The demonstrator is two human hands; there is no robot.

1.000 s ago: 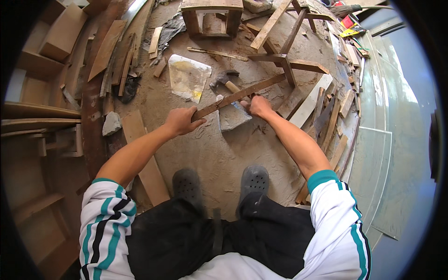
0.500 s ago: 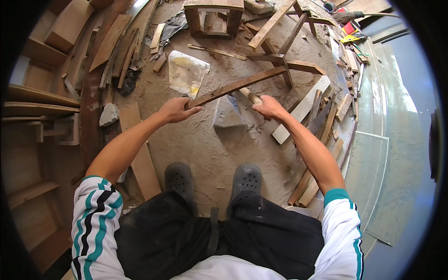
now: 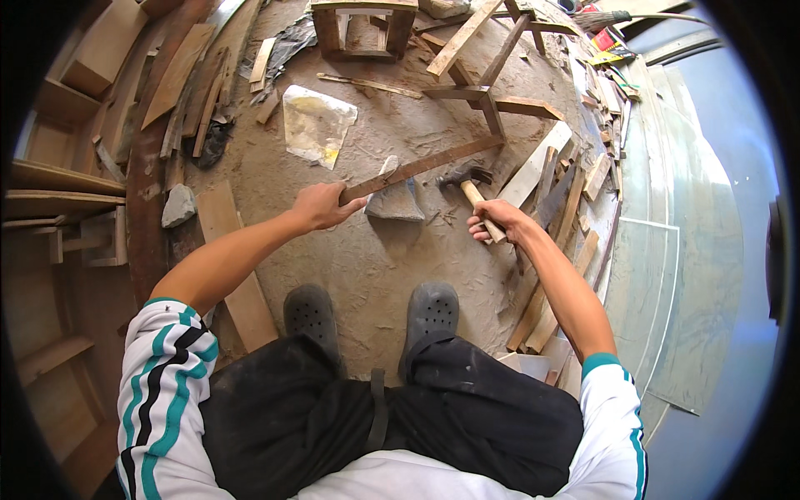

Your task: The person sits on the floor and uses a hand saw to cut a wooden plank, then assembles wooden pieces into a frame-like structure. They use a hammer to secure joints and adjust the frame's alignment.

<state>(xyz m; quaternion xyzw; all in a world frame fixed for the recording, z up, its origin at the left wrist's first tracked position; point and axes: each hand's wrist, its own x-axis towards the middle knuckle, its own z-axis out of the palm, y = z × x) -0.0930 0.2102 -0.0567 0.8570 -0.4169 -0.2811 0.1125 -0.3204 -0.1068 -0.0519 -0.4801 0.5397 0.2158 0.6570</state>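
My left hand [image 3: 323,207] grips the near end of a brown wooden strip [image 3: 425,165]. The strip slants up to the right across a grey stone block [image 3: 395,202] on the ground. At its far end it meets the leg of a wooden frame [image 3: 493,112]. A nail-like piece seems to stick up from the strip above the block. My right hand [image 3: 502,223] is closed around the pale wooden handle of a claw hammer [image 3: 475,197]. The hammer's dark head is to the right of the block, apart from the strip.
A stained whitish sheet [image 3: 320,125] lies beyond my left hand. A small wooden stool-like frame [image 3: 364,52] stands at the far side. Scrap wood [image 3: 575,208] is heaped to the right beside glass panes [image 3: 700,250]. Wooden shelving [image 3: 62,333] lines the left.
My right hand has moved right and slightly nearer with the hammer, whose head now shows. The left hand still holds the strip. The whole view has shifted slightly.
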